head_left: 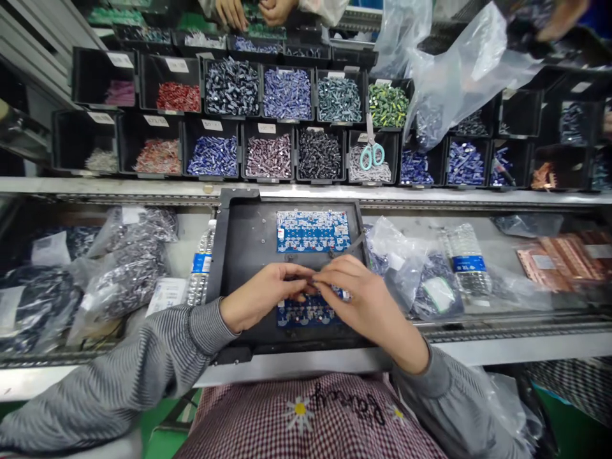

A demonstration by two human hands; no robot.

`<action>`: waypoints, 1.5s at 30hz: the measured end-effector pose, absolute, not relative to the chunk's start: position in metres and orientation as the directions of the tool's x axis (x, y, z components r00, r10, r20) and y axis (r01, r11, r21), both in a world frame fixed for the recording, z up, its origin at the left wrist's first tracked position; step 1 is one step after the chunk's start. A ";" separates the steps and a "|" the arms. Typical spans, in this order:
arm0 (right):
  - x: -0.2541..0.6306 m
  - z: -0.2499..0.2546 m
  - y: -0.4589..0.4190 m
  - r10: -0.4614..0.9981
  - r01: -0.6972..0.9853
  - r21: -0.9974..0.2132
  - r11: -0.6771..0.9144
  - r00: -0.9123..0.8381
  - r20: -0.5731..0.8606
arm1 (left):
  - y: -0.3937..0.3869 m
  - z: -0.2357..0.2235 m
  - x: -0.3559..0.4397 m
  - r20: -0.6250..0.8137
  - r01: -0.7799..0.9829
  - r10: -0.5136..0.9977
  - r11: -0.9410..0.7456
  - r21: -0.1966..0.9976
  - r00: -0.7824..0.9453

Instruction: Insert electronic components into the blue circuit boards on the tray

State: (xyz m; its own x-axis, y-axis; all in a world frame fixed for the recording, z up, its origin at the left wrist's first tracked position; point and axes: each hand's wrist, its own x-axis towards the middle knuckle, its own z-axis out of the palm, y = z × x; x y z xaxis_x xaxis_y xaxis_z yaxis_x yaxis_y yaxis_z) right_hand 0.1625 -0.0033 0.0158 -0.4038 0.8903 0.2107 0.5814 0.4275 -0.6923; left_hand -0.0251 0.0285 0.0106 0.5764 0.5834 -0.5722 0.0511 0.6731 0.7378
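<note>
Two blue circuit boards lie in a black tray (pixel 243 248) in front of me. The far circuit board (pixel 313 231) is in plain sight. My hands partly cover the near circuit board (pixel 306 314). Above it, my left hand (pixel 268 290) has its fingers drawn together, with the tips close to those of the other hand. My right hand (pixel 361 296) is closed in a pinch there. Whatever sits between the fingertips is too small and too covered to make out.
Beyond the tray stand rows of black bins (pixel 269 153) full of small components. Scissors (pixel 371 150) lie on one bin. Bagged parts (pixel 127 268) and a water bottle (pixel 201 268) are at left; another bottle (pixel 468 261) is at right. Another person's hands (pixel 253 11) show at the top.
</note>
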 end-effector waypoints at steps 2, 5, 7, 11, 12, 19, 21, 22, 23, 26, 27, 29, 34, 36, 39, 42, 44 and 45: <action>0.155 0.012 0.026 0.887 0.618 -0.648 0.445 -0.406 0.221 | 0.035 0.011 -0.033 -0.591 -0.007 0.599 0.705 0.709 0.541; 0.144 -0.002 0.062 0.868 0.642 -0.602 0.474 -0.456 0.197 | 0.044 0.010 -0.046 -0.620 -0.018 0.583 0.736 0.677 0.525; 0.139 -0.010 0.075 0.854 0.640 -0.600 0.481 -0.496 0.155 | 0.049 0.009 -0.053 -0.624 -0.011 0.597 0.727 0.687 0.503; 0.136 -0.015 0.080 0.840 0.626 -0.618 0.475 -0.532 0.107 | 0.059 0.006 -0.060 -0.623 0.034 0.624 0.693 0.720 0.471; 0.137 -0.015 0.079 0.838 0.624 -0.620 0.475 -0.535 0.103 | 0.061 0.005 -0.061 -0.622 0.041 0.635 0.683 0.729 0.458; 0.140 -0.015 0.077 0.801 0.584 -0.619 0.526 -0.585 0.128 | 0.067 0.000 -0.062 -0.614 0.044 0.688 0.651 0.758 0.386; 0.140 -0.010 0.072 0.800 0.543 -0.653 0.528 -0.576 0.168 | 0.067 0.001 -0.060 -0.620 0.003 0.680 0.672 0.740 0.391; 0.139 -0.007 0.069 0.805 0.516 -0.680 0.521 -0.562 0.190 | 0.066 0.003 -0.059 -0.627 -0.014 0.667 0.690 0.724 0.403; 0.140 -0.004 0.066 0.810 0.489 -0.706 0.513 -0.548 0.209 | 0.066 0.004 -0.058 -0.631 -0.028 0.651 0.705 0.708 0.422; 0.145 0.002 0.061 0.832 0.470 -0.734 0.491 -0.504 0.234 | 0.066 0.006 -0.053 -0.610 -0.082 0.636 0.721 0.688 0.472; 0.148 0.002 0.061 0.847 0.503 -0.721 0.476 -0.483 0.223 | 0.067 0.006 -0.051 -0.601 -0.098 0.640 0.719 0.688 0.480; 0.156 -0.002 0.064 0.879 0.602 -0.667 0.439 -0.441 0.180 | 0.068 0.004 -0.049 -0.594 -0.105 0.643 0.716 0.690 0.485; 0.167 -0.013 0.071 0.884 0.713 -0.559 0.423 -0.459 0.084 | 0.071 0.001 -0.048 -0.638 0.048 0.630 0.694 0.718 0.442; 0.166 -0.013 0.072 0.881 0.713 -0.554 0.429 -0.467 0.081 | 0.071 0.001 -0.048 -0.636 0.089 0.644 0.670 0.737 0.425; 0.165 -0.012 0.072 0.875 0.712 -0.548 0.439 -0.478 0.079 | 0.071 0.002 -0.048 -0.607 0.061 0.669 0.649 0.758 0.429; 0.169 -0.013 0.072 0.859 0.698 -0.546 0.463 -0.505 0.083 | 0.071 0.002 -0.047 -0.603 0.028 0.671 0.658 0.752 0.433; 0.171 -0.014 0.071 0.840 0.667 -0.558 0.493 -0.532 0.107 | 0.072 0.001 -0.047 -0.602 0.022 0.673 0.659 0.752 0.429; 0.172 -0.014 0.069 0.831 0.645 -0.571 0.507 -0.541 0.128 | 0.072 0.000 -0.046 -0.599 0.016 0.677 0.657 0.754 0.428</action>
